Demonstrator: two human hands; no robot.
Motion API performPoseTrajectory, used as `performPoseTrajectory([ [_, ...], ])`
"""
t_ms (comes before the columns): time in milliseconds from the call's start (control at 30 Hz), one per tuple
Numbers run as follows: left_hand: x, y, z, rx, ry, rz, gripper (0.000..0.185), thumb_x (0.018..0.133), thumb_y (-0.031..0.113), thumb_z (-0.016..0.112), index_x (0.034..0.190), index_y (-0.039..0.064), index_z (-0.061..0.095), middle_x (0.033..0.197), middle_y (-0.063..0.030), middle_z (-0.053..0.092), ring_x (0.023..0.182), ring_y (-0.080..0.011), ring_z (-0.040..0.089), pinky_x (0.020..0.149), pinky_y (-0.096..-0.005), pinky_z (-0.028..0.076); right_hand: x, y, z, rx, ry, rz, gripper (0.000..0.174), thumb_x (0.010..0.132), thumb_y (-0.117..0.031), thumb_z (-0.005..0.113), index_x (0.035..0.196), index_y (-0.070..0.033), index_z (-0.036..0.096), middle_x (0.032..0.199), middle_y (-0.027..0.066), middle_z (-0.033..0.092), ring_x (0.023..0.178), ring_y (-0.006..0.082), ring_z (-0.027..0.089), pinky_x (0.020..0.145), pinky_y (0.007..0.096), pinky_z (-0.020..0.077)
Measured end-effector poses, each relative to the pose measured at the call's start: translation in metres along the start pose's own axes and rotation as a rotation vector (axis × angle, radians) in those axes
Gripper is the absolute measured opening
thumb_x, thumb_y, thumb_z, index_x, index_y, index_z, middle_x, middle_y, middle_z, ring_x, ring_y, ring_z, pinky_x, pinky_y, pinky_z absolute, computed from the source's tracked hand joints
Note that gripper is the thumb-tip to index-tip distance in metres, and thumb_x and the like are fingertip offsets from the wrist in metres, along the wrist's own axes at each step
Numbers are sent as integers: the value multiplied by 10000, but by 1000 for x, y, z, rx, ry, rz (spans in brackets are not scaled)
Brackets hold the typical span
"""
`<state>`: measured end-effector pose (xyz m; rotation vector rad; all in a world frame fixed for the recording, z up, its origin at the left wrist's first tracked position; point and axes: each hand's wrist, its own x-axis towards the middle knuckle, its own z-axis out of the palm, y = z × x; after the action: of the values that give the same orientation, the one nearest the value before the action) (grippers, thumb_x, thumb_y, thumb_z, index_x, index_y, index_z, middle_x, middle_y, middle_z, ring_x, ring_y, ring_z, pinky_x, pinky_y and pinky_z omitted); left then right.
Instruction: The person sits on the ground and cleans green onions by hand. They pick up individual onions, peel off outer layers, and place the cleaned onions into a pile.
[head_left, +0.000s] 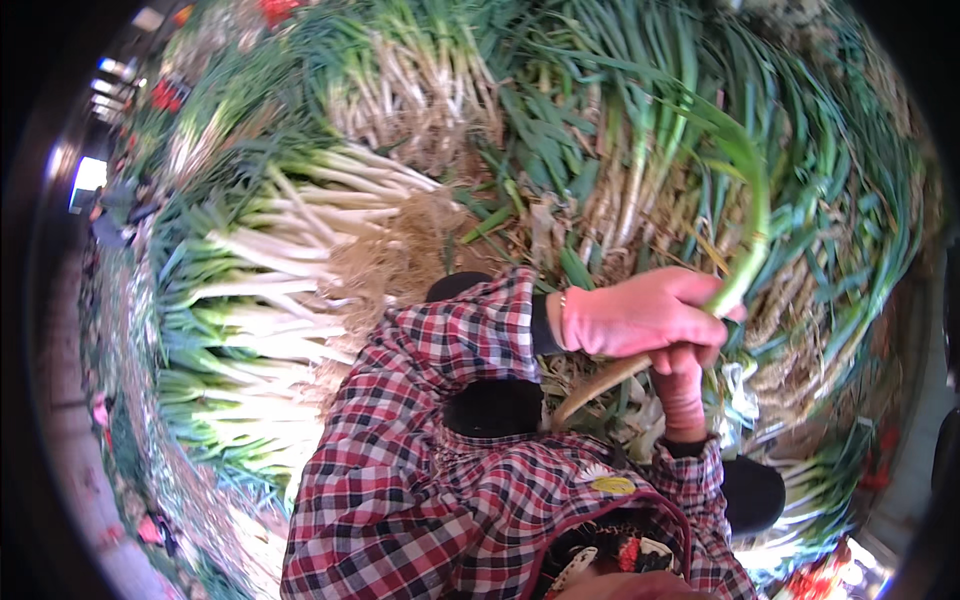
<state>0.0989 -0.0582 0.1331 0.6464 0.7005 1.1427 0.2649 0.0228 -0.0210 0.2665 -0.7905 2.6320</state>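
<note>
Both my hands wear pink gloves and meet at the right of the middle. My left hand (637, 311) is closed around a long green onion stalk (744, 262). Its green leaf curves upward, and its pale brownish lower end slants down toward my lap. Just below, my right hand (681, 386) has its fingers curled against the same stalk, partly hidden by the left hand. Loose peelings and leaf scraps (637, 412) lie beneath the hands.
Pale-stemmed green onions with roots (277, 285) lie fanned at my left. Another bundle (420, 90) lies ahead, and soil-covered onions (637, 172) are heaped ahead and right. More pale stems (806, 487) lie at lower right. A dark shoe (457, 285) shows near my left sleeve.
</note>
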Motion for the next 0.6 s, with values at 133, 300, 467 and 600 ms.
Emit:
performPoseTrajectory([
  [133, -29, 50, -2, 68, 11, 312, 348, 982, 103, 576, 1289, -57, 543, 753, -94, 646, 465, -71, 513, 380, -199, 377, -17, 0, -15, -482, 790, 334, 441, 972, -313, 620, 1311, -37, 569, 993, 60, 636, 864, 152, 608, 831, 286, 492],
  [300, -78, 179, -133, 555, 757, 728, 130, 953, 130, 601, 839, 71, 621, 691, 0, 582, 474, -90, 479, 422, -208, 372, -37, -12, -36, -524, 760, 408, 463, 950, -294, 638, 1280, 24, 567, 992, 70, 659, 838, 162, 630, 813, 324, 527],
  [467, -142, 260, -317, 1608, 1757, 198, 487, 929, 428, 623, 1158, -1, 611, 1150, -140, 638, 1013, -236, 629, 873, -433, 512, -17, -1, -76, -436, 938, 497, 453, 939, -303, 648, 1296, -36, 572, 972, 66, 659, 809, 189, 623, 762, 320, 517],
  [600, -107, 132, -364, 1426, 1646, 102, 814, 909, 532, 639, 1440, -39, 407, 1446, -224, 496, 1336, -349, 478, 1095, -406, 393, 5, 9, -133, -419, 953, 525, 325, 969, -266, 619, 1229, -71, 604, 976, 41, 668, 860, 163, 645, 766, 327, 528],
])
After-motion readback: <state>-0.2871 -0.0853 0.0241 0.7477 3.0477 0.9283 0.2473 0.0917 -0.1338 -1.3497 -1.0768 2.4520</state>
